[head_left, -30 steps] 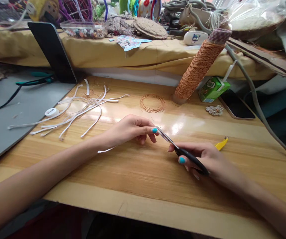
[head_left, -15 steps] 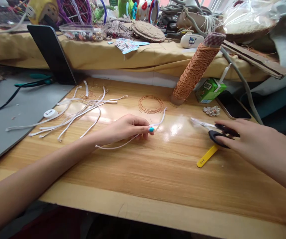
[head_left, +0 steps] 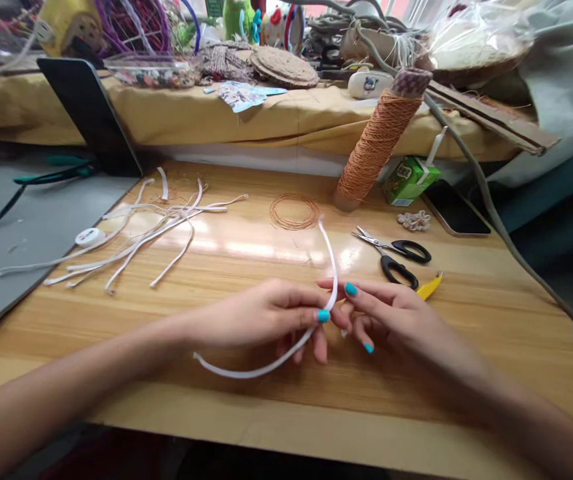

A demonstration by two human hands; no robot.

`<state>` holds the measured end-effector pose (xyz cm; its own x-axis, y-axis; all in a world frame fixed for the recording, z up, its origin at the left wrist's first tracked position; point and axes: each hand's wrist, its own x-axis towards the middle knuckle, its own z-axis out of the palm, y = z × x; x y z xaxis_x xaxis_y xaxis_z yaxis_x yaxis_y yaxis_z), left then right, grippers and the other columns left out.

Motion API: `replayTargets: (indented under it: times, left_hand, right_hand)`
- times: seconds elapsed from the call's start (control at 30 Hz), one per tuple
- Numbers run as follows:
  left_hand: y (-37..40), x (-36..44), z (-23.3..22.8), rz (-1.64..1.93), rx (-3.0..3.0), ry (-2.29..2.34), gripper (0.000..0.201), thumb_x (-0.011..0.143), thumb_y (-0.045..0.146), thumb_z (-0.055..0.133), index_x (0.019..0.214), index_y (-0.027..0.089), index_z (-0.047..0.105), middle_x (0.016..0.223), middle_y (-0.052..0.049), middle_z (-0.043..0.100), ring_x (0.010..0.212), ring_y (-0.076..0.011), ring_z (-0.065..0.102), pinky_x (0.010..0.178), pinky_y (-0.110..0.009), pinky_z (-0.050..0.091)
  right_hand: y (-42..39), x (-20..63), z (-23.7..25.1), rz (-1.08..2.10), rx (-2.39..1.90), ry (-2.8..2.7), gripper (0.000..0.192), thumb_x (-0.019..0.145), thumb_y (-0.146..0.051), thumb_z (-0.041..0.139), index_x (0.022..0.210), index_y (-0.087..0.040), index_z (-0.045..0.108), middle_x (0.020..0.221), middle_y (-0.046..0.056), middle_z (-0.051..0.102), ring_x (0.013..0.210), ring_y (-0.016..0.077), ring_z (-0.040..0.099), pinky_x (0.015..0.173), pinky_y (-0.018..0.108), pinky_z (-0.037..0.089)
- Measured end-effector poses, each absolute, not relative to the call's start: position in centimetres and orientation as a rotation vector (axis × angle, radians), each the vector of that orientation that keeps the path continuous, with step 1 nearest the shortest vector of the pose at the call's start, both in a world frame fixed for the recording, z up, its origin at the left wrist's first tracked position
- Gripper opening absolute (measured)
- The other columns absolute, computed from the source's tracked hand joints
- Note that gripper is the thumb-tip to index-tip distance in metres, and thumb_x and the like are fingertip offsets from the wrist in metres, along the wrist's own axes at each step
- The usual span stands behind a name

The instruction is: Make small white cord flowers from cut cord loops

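Note:
A white cord (head_left: 254,372) is pinched between the thumb and fingers of my left hand (head_left: 271,317). One end curves up past the fingertips, and the other bows down to the left. Close on the right is my right hand (head_left: 391,310), fingers apart and bent, its fingertips beside the cord and my left fingers. Whether they touch the cord I cannot tell. Black-handled scissors (head_left: 386,245) lie on the table beyond my right hand, blades slightly parted. A yellow tool (head_left: 429,288) is partly covered by that hand.
Several white cords (head_left: 141,240) lie at left beside a round white case (head_left: 90,237). Behind my hands are a coil of copper-coloured wire (head_left: 294,211), an orange cord-wrapped tube (head_left: 379,147), a green drink carton (head_left: 409,180) and a phone (head_left: 456,208). A tablet (head_left: 89,117) leans on the cloth-covered shelf.
My right hand has let go of the scissors, now lying on the table, and moved left to my left hand. My left hand has come nearer with the white cord.

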<state>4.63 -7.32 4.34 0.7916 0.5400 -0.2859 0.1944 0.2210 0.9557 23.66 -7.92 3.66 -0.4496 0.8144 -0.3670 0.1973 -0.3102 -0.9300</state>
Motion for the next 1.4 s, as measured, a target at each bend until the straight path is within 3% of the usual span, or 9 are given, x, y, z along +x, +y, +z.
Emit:
replayTargets:
  times: [0.23, 0.4, 0.53, 0.63, 0.83, 1.0, 1.13, 1.27, 1.4]
  left_hand:
    - [-8.5, 5.6, 3.9, 0.207, 1.256, 0.68, 0.028, 0.084, 0.025, 0.041, 0.111, 0.018, 0.04, 0.072, -0.003, 0.059, 0.056, -0.0084, 0.051, 0.056, -0.023, 0.044]
    - [-8.4, 5.4, 3.8, 0.337, 1.393, 0.645, 0.044, 0.085, 0.02, 0.037, 0.126, 0.024, 0.022, 0.091, -0.007, 0.061, 0.068, -0.0104, 0.056, 0.061, -0.024, 0.045]
    - [-8.0, 5.1, 3.4, 0.387, 1.831, 0.582, 0.034, 0.083, 0.009, 0.035, 0.115, 0.019, 0.045, 0.101, -0.008, 0.06, 0.086, -0.0114, 0.056, 0.076, -0.024, 0.043]
    - [-8.0, 5.0, 2.8, 0.449, 2.142, 0.481, 0.028, 0.084, 0.012, 0.038, 0.105, 0.011, 0.055, 0.096, -0.01, 0.061, 0.085, -0.0121, 0.054, 0.077, -0.022, 0.043]
    - [-8.7, 5.0, 2.3, 0.593, 2.511, 0.301, 0.022, 0.082, 0.022, 0.046, 0.095, 0.012, 0.06, 0.077, -0.007, 0.062, 0.071, -0.0128, 0.051, 0.063, -0.024, 0.042]
    - [-9.8, 5.4, 3.1, 0.716, 2.64, 0.247, 0.019, 0.08, 0.025, 0.051, 0.088, 0.014, 0.064, 0.076, -0.007, 0.06, 0.065, -0.0109, 0.052, 0.055, -0.021, 0.041]
    - [-10.9, 5.7, 3.7, 0.822, 2.61, 0.201, 0.015, 0.077, 0.024, 0.055, 0.083, 0.014, 0.065, 0.081, -0.008, 0.06, 0.062, -0.0094, 0.053, 0.054, -0.02, 0.042]
    - [-11.7, 6.0, 3.7, 0.862, 2.496, 0.202, 0.014, 0.079, 0.018, 0.052, 0.082, 0.011, 0.063, 0.071, -0.007, 0.06, 0.058, -0.0088, 0.053, 0.052, -0.018, 0.041]
    - [-11.2, 6.6, 3.0, 0.74, 2.009, 0.567, 0.016, 0.081, 0.025, 0.048, 0.084, 0.011, 0.056, 0.066, -0.003, 0.058, 0.053, -0.0061, 0.052, 0.052, -0.017, 0.042]
  right_hand:
    - [-7.6, 23.8, 3.5, 1.77, -1.278, -1.193, 0.023, 0.069, -0.032, 0.062, 0.084, -0.015, 0.065, 0.05, -0.003, 0.05, 0.043, 0.0032, 0.037, 0.039, 0.017, 0.025]
    - [-6.9, 24.4, 3.2, 1.664, -1.271, -1.114, 0.023, 0.069, -0.026, 0.063, 0.09, -0.017, 0.064, 0.056, -0.002, 0.053, 0.045, 0.0027, 0.041, 0.039, 0.014, 0.029]
    - [-6.2, 24.8, 2.7, 1.62, -1.264, -1.072, 0.02, 0.066, -0.025, 0.066, 0.084, -0.017, 0.064, 0.062, -0.002, 0.056, 0.049, 0.0029, 0.047, 0.042, 0.013, 0.035]
    - [-5.9, 24.9, 2.6, 1.612, -1.256, -1.053, 0.015, 0.068, -0.028, 0.064, 0.077, -0.016, 0.065, 0.066, 0.0, 0.058, 0.051, 0.0035, 0.049, 0.043, 0.013, 0.037]
    - [-5.3, 25.4, 2.6, 1.524, -1.209, -1.022, 0.013, 0.067, -0.026, 0.064, 0.074, -0.015, 0.065, 0.072, 0.001, 0.061, 0.042, -0.0002, 0.04, 0.036, 0.012, 0.031]
    - [-4.8, 25.4, 2.8, 1.479, -1.197, -0.989, 0.015, 0.064, -0.023, 0.065, 0.076, -0.013, 0.065, 0.07, 0.002, 0.061, 0.043, 0.0006, 0.041, 0.038, 0.014, 0.031]
    - [-4.8, 25.1, 2.7, 1.433, -1.203, -1.018, 0.02, 0.064, -0.021, 0.064, 0.082, -0.012, 0.064, 0.07, 0.002, 0.061, 0.044, 0.0008, 0.043, 0.038, 0.014, 0.031]
    - [-4.9, 24.7, 2.4, 1.384, -1.179, -1.12, 0.022, 0.065, -0.023, 0.062, 0.084, -0.011, 0.061, 0.068, 0.002, 0.062, 0.044, 0.0022, 0.045, 0.038, 0.015, 0.032]
    - [-5.0, 24.1, 2.5, 1.355, -1.173, -1.217, 0.029, 0.066, -0.028, 0.061, 0.09, -0.013, 0.056, 0.061, 0.001, 0.062, 0.041, 0.0051, 0.047, 0.036, 0.016, 0.033]
